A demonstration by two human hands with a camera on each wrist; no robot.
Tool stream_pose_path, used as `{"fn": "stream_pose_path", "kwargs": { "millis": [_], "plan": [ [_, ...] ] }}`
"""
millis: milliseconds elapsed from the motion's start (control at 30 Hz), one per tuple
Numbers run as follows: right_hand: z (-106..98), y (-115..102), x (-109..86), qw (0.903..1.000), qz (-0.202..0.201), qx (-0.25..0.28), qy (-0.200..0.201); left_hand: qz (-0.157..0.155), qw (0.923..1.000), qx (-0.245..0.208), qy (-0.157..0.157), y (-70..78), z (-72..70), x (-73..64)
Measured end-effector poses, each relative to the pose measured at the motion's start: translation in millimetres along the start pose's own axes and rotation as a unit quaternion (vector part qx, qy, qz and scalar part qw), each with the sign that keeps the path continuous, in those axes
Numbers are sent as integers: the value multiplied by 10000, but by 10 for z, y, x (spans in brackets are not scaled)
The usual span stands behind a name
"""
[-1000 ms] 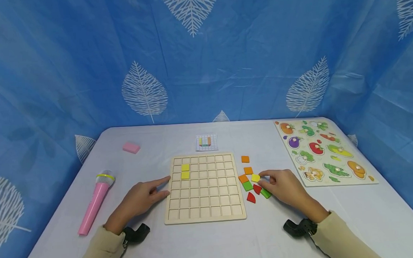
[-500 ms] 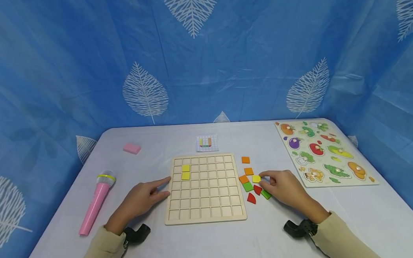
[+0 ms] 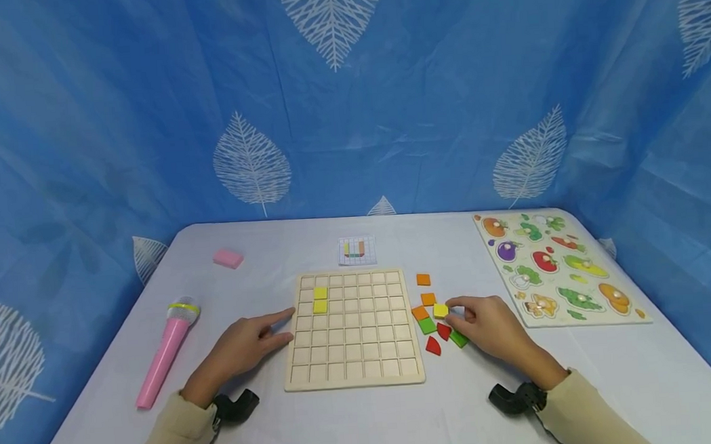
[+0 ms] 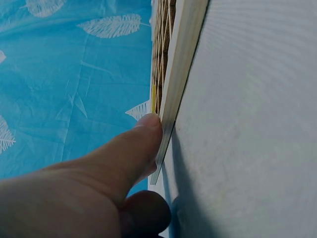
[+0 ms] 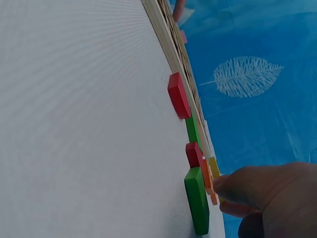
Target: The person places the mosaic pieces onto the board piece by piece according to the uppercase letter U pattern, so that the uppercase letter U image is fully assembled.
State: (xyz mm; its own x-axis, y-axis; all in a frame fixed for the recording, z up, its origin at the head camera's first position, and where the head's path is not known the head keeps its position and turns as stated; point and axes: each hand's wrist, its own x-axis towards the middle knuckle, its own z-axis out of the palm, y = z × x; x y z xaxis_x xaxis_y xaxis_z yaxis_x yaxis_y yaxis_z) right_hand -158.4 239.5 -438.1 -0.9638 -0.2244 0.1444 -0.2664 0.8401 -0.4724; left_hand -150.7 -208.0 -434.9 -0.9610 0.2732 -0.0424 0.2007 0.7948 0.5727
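Observation:
My left hand point(image 3: 241, 344) touches the left edge of a wooden grid board point(image 3: 361, 333) with its index finger and thumb. Two yellow square tiles point(image 3: 320, 305) sit in the board's upper-left cells. Just right of the board, my right hand point(image 3: 490, 326) pinches another yellow square tile point(image 3: 440, 310) between thumb and index finger; it looks slightly raised and tilted. Around it lie several orange tiles point(image 3: 423, 279), two green tiles point(image 3: 427, 325) and two red quarter-round tiles point(image 3: 433, 345). In the right wrist view the held yellow tile point(image 5: 214, 167) is partly hidden by the thumb.
A small pattern card point(image 3: 357, 250) lies behind the board. On the left are a pink toy microphone point(image 3: 166, 352) and a pink block point(image 3: 228, 259). A vegetable puzzle board point(image 3: 562, 263) lies at the right. A blue curtain point(image 3: 351, 147) hangs behind the white table.
The yellow tile in my right hand now shows its side face, lifted and tipped a little. My left hand stays at the board's edge. The head view has shifted slightly.

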Motion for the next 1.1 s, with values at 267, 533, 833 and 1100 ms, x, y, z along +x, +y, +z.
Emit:
{"fn": "stream_pose_path", "kwargs": {
  "millis": [267,533,833,1100],
  "plan": [
    [1,-150,37,9991,-213,335,111,-40,10000,-4,-16,-10,10,-9],
    [21,-346,92,9970,-344,685,40,85,9999,53,-4,-1,19,-17],
    [160,-709,272,9914,-781,1048,-19,211,9997,35,78,16,-26,28],
    [413,-1067,314,9877,-832,1267,-374,-34,10000,-16,-69,1,11,3]
  ]
}}
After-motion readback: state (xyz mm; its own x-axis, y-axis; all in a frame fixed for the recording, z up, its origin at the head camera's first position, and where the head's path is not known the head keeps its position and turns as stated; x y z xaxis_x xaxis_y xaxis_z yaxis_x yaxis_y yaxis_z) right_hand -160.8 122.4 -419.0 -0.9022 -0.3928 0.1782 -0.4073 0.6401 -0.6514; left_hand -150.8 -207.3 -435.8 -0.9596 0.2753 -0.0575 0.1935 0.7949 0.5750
